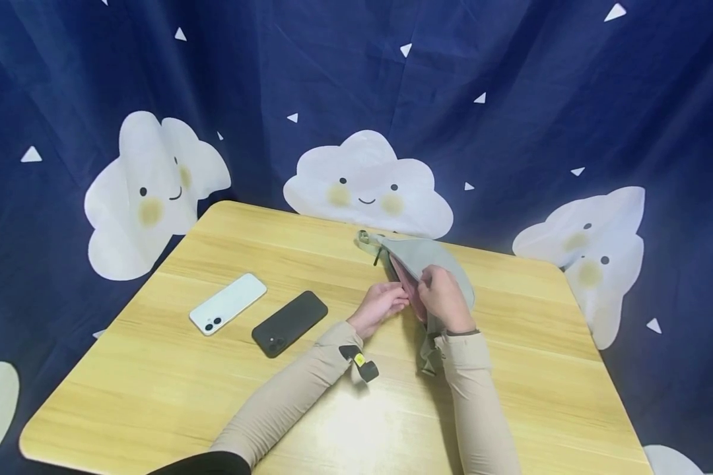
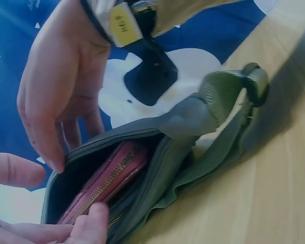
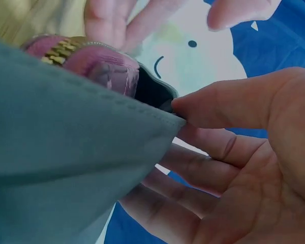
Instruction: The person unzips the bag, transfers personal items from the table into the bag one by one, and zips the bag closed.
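Note:
A grey-green waist bag (image 1: pixel 430 254) with straps and a buckle lies at the back of the wooden table, its zipped mouth spread apart. Inside it sits a pink zip purse (image 2: pixel 109 180) with a gold zip; its lower part is hidden by the bag. My right hand (image 1: pixel 445 297) pinches the bag's rim between thumb and fingers, as the right wrist view shows. At the mouth's left side, my left hand (image 1: pixel 380 307) touches the purse with a fingertip, its other fingers spread apart in the left wrist view.
A white phone (image 1: pixel 228 305) and a black phone (image 1: pixel 290 323) lie face down left of my hands on the table (image 1: pixel 172 389). Behind the table hangs a dark blue curtain (image 1: pixel 344 72) with clouds. A wrist strap with a yellow tag (image 1: pixel 360 359) dangles by my left sleeve.

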The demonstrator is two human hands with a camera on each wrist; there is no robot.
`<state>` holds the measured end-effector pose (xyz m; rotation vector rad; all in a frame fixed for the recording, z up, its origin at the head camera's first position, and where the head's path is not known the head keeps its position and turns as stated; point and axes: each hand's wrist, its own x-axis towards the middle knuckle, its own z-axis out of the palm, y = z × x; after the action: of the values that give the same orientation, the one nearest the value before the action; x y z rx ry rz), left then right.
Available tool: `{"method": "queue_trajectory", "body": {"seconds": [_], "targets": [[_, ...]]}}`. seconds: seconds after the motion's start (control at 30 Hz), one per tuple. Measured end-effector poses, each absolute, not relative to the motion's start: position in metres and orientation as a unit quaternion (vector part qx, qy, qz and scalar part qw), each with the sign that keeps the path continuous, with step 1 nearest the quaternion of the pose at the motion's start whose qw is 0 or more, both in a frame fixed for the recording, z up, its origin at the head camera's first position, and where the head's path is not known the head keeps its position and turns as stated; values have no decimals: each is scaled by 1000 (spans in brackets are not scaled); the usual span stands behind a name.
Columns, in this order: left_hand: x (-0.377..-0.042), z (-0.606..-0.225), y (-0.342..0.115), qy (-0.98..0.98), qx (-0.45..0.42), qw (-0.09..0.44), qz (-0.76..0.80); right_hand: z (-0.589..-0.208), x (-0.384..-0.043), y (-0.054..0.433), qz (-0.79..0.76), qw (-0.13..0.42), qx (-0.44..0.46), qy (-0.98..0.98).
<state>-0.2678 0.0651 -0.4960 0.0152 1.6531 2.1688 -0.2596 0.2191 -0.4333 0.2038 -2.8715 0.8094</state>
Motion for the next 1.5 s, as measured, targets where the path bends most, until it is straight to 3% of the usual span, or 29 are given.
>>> {"method": "queue_trajectory", "body": {"seconds": [0.37,1.1,1.5], "targets": [[-261,-492,66,580,11,241,778,-432,-258,218,268,61,70,-959],[-257,-493,72,555,52,242,794,-429,-257,218,275,68,63,-957],[-256,-488,70,585,27,257,769,-425,-256,217,238,53,20,-970]]}}
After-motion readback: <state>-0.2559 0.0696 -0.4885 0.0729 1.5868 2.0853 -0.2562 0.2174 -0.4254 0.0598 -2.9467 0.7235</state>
